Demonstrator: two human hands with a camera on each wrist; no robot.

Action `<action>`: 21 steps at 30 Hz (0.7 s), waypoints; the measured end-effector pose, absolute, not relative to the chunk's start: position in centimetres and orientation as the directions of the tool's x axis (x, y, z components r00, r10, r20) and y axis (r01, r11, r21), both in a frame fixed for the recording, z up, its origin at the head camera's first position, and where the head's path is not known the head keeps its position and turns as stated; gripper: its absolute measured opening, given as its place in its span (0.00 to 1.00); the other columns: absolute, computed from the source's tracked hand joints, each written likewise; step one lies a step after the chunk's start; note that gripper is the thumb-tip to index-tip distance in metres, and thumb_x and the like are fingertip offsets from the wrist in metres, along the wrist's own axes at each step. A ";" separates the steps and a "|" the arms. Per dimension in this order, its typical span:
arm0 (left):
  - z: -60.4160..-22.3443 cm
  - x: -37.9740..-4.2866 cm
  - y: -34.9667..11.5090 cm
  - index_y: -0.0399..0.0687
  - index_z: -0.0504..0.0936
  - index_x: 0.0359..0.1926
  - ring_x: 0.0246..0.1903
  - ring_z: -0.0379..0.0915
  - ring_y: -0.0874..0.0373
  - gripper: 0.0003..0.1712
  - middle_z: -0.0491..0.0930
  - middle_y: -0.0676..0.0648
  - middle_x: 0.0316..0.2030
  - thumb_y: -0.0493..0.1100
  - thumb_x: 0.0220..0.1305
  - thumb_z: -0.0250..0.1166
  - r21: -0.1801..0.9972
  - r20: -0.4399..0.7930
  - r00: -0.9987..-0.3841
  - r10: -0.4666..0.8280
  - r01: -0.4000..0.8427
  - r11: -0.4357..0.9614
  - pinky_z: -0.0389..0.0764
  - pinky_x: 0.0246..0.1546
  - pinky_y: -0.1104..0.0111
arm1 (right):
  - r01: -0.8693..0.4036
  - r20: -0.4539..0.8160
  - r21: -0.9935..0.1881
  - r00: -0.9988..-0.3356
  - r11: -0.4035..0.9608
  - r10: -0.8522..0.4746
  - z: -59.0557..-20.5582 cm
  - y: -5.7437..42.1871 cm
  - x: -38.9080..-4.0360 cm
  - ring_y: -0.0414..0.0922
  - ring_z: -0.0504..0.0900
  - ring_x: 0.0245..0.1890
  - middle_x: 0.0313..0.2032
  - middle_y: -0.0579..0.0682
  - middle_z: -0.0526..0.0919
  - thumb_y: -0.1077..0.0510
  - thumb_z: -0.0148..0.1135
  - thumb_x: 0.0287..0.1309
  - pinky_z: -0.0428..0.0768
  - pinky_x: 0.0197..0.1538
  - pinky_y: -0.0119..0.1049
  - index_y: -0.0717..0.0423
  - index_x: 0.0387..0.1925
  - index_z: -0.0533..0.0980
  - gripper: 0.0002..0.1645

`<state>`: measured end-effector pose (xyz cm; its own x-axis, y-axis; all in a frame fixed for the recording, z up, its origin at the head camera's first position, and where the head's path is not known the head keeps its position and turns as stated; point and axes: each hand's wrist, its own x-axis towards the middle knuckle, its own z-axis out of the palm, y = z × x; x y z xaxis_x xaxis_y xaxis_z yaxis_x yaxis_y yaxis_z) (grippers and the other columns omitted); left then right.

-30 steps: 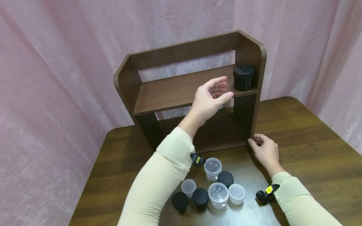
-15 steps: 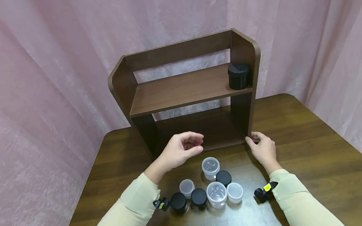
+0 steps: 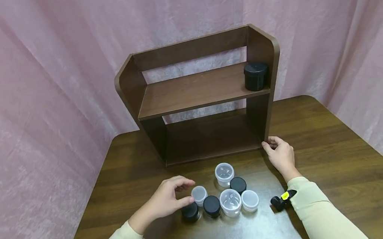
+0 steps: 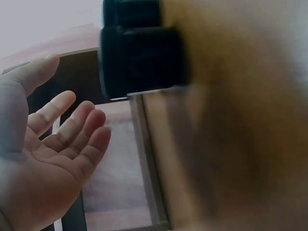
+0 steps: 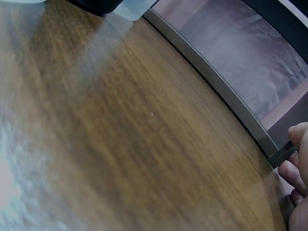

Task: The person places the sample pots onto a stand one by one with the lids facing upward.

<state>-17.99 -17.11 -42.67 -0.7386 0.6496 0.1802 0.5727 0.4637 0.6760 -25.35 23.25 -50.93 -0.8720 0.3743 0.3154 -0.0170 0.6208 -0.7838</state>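
My left hand (image 3: 168, 197) hangs at the left of a cluster of small lidded jars, fingers spread and holding nothing. Its thumb reaches over a black-lidded jar (image 3: 191, 214); whether it touches the lid cannot be told. In the left wrist view the palm and loosely bent fingers (image 4: 94, 142) show apart from a dark jar (image 4: 139, 62). My right hand (image 3: 281, 154) pinches the lower front corner of the brown two-tier shelf (image 3: 211, 153), thumb in front and fingers on the outer side. A larger black jar (image 3: 255, 77) stands upright on the upper tier, at its right end.
The other jars stand close together: clear-lidded ones such as the front jar (image 3: 231, 203), the back jar (image 3: 224, 174) and the right jar (image 3: 250, 200), and black-lidded ones, including the middle jar (image 3: 212, 206). Pink curtains (image 3: 57, 88) hang behind the wooden table (image 3: 319, 150).
My left hand has come down from beside the black jar on the upper tier to the left end of the jar cluster. The right hand keeps its hold on the shelf corner.
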 end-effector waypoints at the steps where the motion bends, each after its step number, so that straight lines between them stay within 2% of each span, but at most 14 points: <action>1: -42.9 -17.6 -17.5 0.46 0.80 0.52 0.43 0.77 0.53 0.23 0.81 0.50 0.46 0.47 0.57 0.72 0.673 0.168 -0.747 0.643 0.564 0.479 0.79 0.45 0.63 | -0.016 0.315 -0.785 -0.872 0.620 0.376 -50.9 23.3 -25.4 0.53 0.83 0.42 0.40 0.57 0.86 0.47 0.61 0.62 0.74 0.45 0.49 0.58 0.48 0.80 0.20; 5: -43.6 -16.3 -18.5 0.46 0.79 0.54 0.44 0.76 0.56 0.27 0.80 0.50 0.45 0.51 0.55 0.73 0.662 0.135 -0.776 0.616 0.533 0.527 0.78 0.45 0.63 | -0.018 0.317 -0.785 -0.870 0.619 0.377 -50.7 23.4 -25.4 0.53 0.83 0.42 0.40 0.57 0.86 0.48 0.60 0.63 0.74 0.45 0.48 0.58 0.48 0.79 0.20; 8: -44.3 -15.7 -18.8 0.48 0.79 0.54 0.43 0.75 0.60 0.29 0.79 0.54 0.45 0.51 0.52 0.75 0.657 0.130 -0.785 0.606 0.526 0.540 0.78 0.44 0.64 | -0.021 0.320 -0.785 -0.870 0.619 0.376 -50.6 23.4 -25.4 0.54 0.83 0.42 0.40 0.58 0.85 0.48 0.60 0.63 0.74 0.45 0.48 0.59 0.48 0.79 0.21; 13: -45.3 -15.1 -18.8 0.53 0.79 0.52 0.40 0.74 0.65 0.29 0.77 0.60 0.43 0.46 0.47 0.78 0.657 0.133 -0.790 0.599 0.523 0.543 0.78 0.41 0.65 | -0.011 0.312 -0.782 -0.872 0.624 0.376 -50.6 23.4 -25.3 0.54 0.83 0.43 0.41 0.58 0.85 0.48 0.60 0.63 0.74 0.46 0.49 0.58 0.49 0.79 0.21; 21: -45.9 -14.7 -18.3 0.52 0.79 0.51 0.39 0.73 0.66 0.28 0.77 0.59 0.43 0.42 0.47 0.78 0.643 0.147 -0.794 0.590 0.530 0.553 0.79 0.40 0.65 | -0.010 0.310 -0.783 -0.873 0.621 0.376 -50.7 23.2 -25.1 0.55 0.83 0.43 0.40 0.58 0.85 0.48 0.61 0.62 0.74 0.46 0.50 0.58 0.48 0.79 0.20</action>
<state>-14.66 -18.34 -45.87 -0.7938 0.5902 0.1467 0.5298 0.5527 0.6433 -25.07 23.16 -50.70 -0.8734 0.3758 0.3098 -0.0104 0.6214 -0.7834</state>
